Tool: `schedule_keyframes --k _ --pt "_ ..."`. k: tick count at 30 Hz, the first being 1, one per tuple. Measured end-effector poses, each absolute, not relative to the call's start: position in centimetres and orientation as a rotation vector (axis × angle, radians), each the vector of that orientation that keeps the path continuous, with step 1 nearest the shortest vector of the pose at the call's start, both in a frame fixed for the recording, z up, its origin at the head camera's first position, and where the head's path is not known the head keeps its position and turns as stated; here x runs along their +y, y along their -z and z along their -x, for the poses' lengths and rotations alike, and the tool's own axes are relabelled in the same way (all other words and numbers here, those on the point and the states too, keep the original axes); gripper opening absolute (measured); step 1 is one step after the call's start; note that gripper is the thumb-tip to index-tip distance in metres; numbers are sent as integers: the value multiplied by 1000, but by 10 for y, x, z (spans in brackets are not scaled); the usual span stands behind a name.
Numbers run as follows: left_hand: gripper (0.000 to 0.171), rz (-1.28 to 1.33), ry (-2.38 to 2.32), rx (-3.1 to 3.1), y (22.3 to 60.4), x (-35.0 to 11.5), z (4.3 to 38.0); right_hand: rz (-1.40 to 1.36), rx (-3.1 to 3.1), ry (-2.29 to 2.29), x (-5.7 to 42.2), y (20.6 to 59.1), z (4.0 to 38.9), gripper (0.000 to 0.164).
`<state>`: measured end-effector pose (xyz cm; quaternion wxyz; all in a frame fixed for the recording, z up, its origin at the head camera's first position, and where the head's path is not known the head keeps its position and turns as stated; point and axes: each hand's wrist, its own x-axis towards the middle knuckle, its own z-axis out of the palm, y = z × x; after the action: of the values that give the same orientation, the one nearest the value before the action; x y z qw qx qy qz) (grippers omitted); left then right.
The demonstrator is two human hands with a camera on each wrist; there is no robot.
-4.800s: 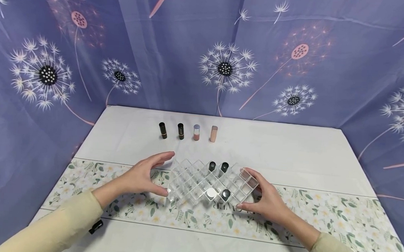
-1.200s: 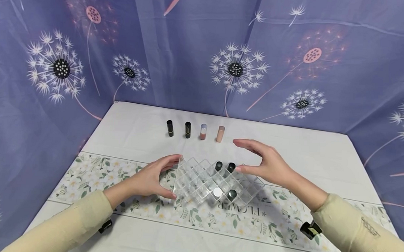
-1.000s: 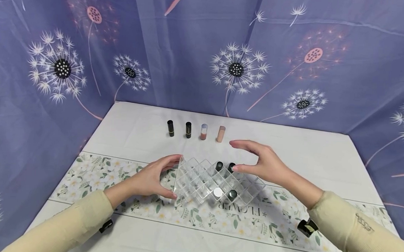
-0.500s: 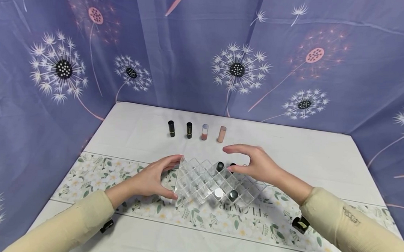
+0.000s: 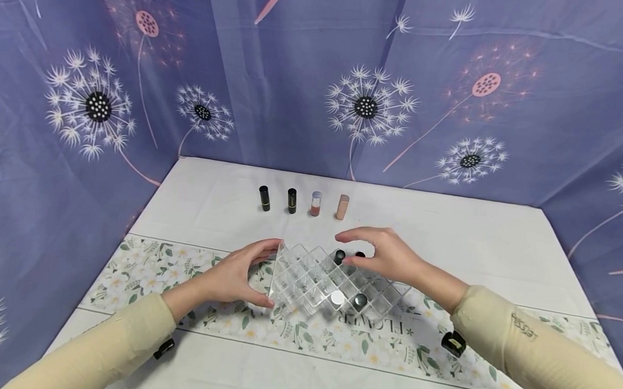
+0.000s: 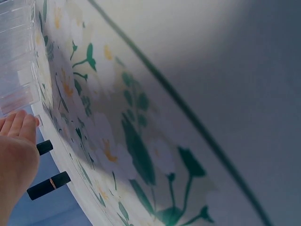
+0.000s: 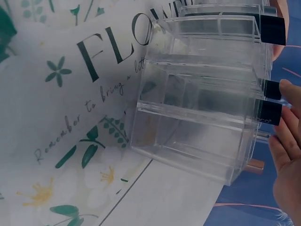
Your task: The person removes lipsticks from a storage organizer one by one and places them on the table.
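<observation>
A clear acrylic lipstick organizer [image 5: 297, 281] with diamond-shaped compartments stands on the table. Its left end is held by my left hand [image 5: 232, 275], thumb at the front corner and fingers at the back. Over the right half is my right hand [image 5: 379, 255], thumb and fingers spread apart. Its thumb tip is right at a black-capped lipstick [image 5: 339, 256] in the back row; another black cap [image 5: 360, 254] is partly covered by the thumb. Toward the front are a third black cap [image 5: 360, 301] and a bright, shiny cap [image 5: 336, 299]. In the right wrist view the thumb [image 7: 289, 89] overlaps a black cap.
Behind the organizer stand two black lipsticks [image 5: 265, 198] [image 5: 292, 200], a clear tube with pink inside [image 5: 316, 203] and a rose-gold lipstick [image 5: 343, 207]. A floral strip [image 5: 182, 282] crosses the white table. A purple dandelion curtain [image 5: 273, 111] encloses the back and sides.
My right hand has left the organizer's right end and moved left over the back-row caps, lowering toward them over the last second. The left hand has moved in to the organizer's left end.
</observation>
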<state>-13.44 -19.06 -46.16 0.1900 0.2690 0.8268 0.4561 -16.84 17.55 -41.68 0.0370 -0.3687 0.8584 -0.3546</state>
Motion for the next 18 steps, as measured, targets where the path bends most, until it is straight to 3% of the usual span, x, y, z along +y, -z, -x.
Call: schedule_keyframes --k 18 --pt "124 -771 -1274 2337 463 -191 135 1131 2623 1097 169 425 167 33"
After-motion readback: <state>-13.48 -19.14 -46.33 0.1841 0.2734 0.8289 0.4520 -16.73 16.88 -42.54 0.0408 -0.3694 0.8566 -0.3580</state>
